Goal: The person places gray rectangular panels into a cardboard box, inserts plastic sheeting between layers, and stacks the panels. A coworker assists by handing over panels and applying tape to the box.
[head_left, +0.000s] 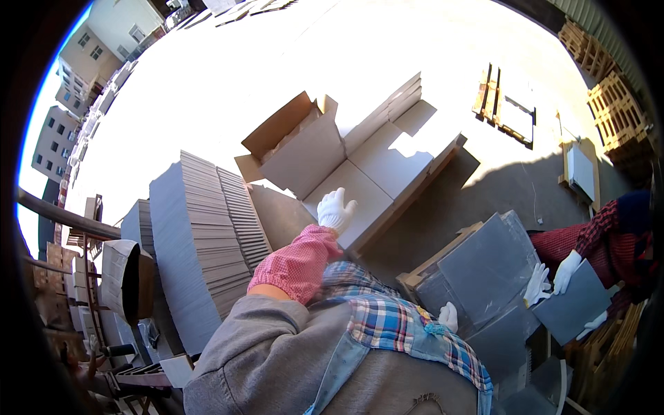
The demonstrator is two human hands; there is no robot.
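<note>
- While the person's grey jacket and plaid sleeve fill the bottom of the view and hide the lower forearms, the right hand [449, 316] in a white glove shows only as a small part at the edge of the dark grey tiles [484, 273]; I cannot tell if it is open or closed
- Just beside it, a co-worker in a red checked sleeve has two gloved hands [551, 278] on a grey tile [577, 301], near wooden pallets
- To the left, a tall stack of grey tiles [197, 242] stands on edge and blocks the ground behind it
- Further out, the left hand [335, 209], white-gloved with fingers spread open, rests flat on a flattened cardboard sheet [377, 176], gripping nothing
- Touching this sheet, an open cardboard box [301, 149] stands just beyond the left hand
- Far behind, more pallets [505, 104] lie on bright ground
</note>
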